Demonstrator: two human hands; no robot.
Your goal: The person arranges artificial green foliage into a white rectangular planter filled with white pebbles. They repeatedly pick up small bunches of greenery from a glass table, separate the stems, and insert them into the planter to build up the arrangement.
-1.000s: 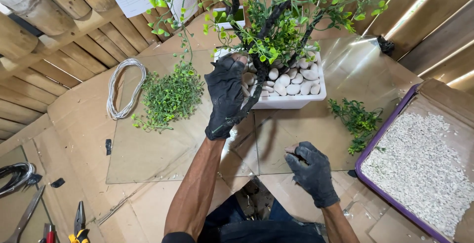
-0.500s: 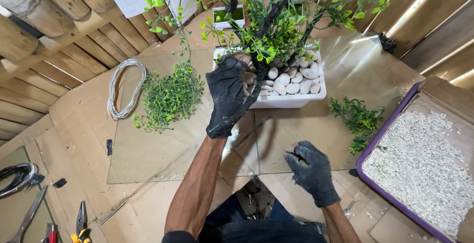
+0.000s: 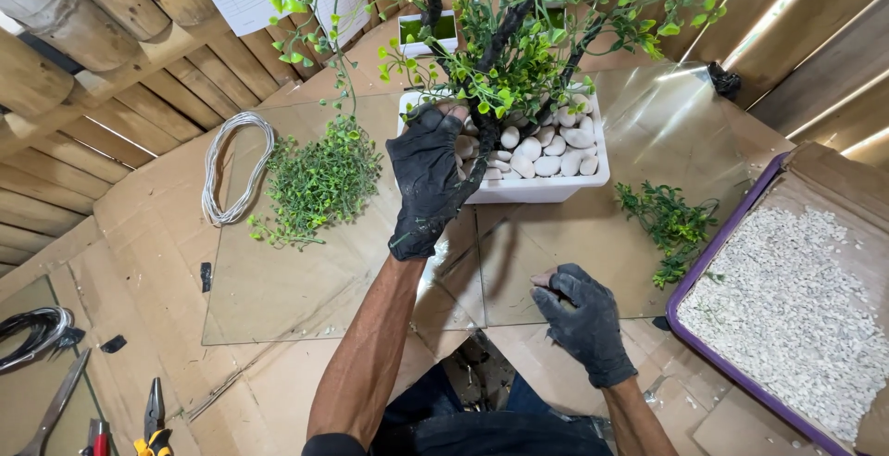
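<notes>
1. White rectangular planter: stands on the glass-topped worktop, filled with smooth white pebbles; a dark-trunked artificial tree with small green leaves rises from it.
2. Left hand, in a black glove: reaches over the planter's near left corner, fingers curled about the base of the trunk; how tightly they grip cannot be told, as foliage hides the fingertips.
3. Right hand, also gloved: rests near the worktop's front edge, fingers loosely bent, with what may be a small thin item pinched at the tips.
4. Purple-rimmed tray: at the right, lined with cardboard and holding a bed of fine white gravel.
5. Loose green sprigs: one heap left of the planter, a smaller one between planter and tray.
6. Coil of pale wire: lies just beside the left heap.
7. Pliers: on the cardboard at lower left, well apart from both hands.
</notes>
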